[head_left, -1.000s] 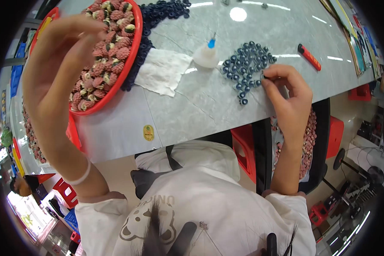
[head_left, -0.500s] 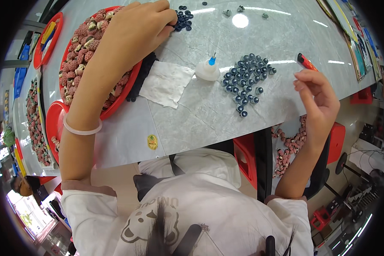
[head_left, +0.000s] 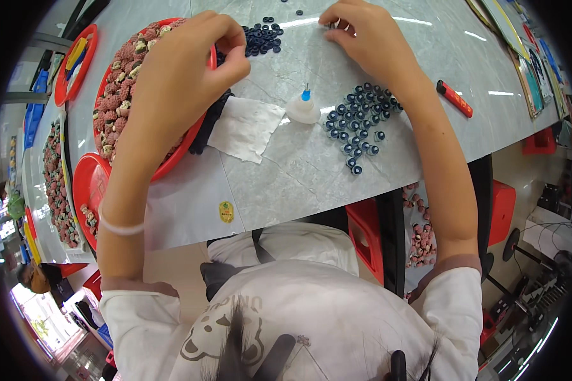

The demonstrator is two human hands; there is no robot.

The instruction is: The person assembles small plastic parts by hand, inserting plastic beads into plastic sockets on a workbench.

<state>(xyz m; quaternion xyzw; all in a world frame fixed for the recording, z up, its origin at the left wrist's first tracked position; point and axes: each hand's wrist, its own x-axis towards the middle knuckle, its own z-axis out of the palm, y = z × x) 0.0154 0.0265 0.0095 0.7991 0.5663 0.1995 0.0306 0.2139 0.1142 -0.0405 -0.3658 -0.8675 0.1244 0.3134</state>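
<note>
My left hand (head_left: 200,60) hovers beside a pile of small dark blue rings (head_left: 262,41), its thumb and forefinger closed together; whatever lies between them is too small to make out. Farther right, my right hand (head_left: 372,47) reaches to the far part of the table, fingertips pinched around a tiny dark bit whose kind I cannot tell. Below it sits a cluster of small glassy pieces with dark blue round tops (head_left: 359,120). Between the hands stands a white squeeze bottle (head_left: 304,109) with a blue needle tip. A white cloth (head_left: 245,130) lies left of the bottle.
At left, a red tray (head_left: 171,166) is heaped with bumpy pink pieces (head_left: 117,95), partly behind my left arm. A smaller red dish (head_left: 86,181) adjoins it. A red, black-ended stick (head_left: 456,100) lies right of my right arm. More pink pieces (head_left: 422,244) rest below the table edge.
My left hand has drawn back toward me and left, off the ring pile. My right hand has swung far and left, from the right side to where small grey pieces lay.
</note>
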